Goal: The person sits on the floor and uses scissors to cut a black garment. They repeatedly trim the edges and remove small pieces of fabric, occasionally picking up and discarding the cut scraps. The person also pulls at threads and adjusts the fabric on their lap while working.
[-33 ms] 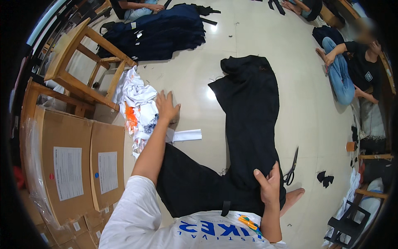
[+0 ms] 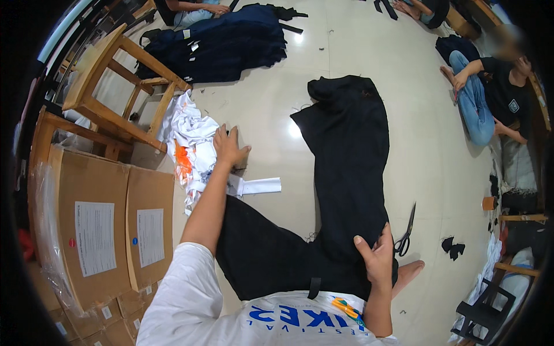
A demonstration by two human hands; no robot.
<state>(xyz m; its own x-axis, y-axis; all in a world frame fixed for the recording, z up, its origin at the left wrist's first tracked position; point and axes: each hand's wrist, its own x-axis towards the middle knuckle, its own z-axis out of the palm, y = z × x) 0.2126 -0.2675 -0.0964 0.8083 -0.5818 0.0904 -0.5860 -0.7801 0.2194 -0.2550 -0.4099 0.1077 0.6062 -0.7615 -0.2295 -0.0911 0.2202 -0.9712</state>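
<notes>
Black fabric, apparently trousers (image 2: 346,150), stretches over my lap and up the floor. My right hand (image 2: 376,259) grips its right edge near the lap. Just right of that hand, black-handled scissors (image 2: 404,242) lie on the floor. My left hand (image 2: 231,147) reaches out with fingers apart over the near side of a heap of white cloth (image 2: 193,127) with orange bits; whether it touches the cloth I cannot tell. A white folded strip (image 2: 261,185) lies below that hand. My bare foot (image 2: 410,274) shows at the right.
Cardboard boxes (image 2: 147,190) and wooden stools (image 2: 92,106) line the left. Dark garments (image 2: 219,43) lie at the back. A seated co-worker (image 2: 485,98) is on the right; others sit at the back. Black scraps (image 2: 453,248) and a black plastic object (image 2: 485,311) lie at the right.
My left hand and forearm have shifted slightly to the left, with the fingers still apart. My right hand stays on the black fabric.
</notes>
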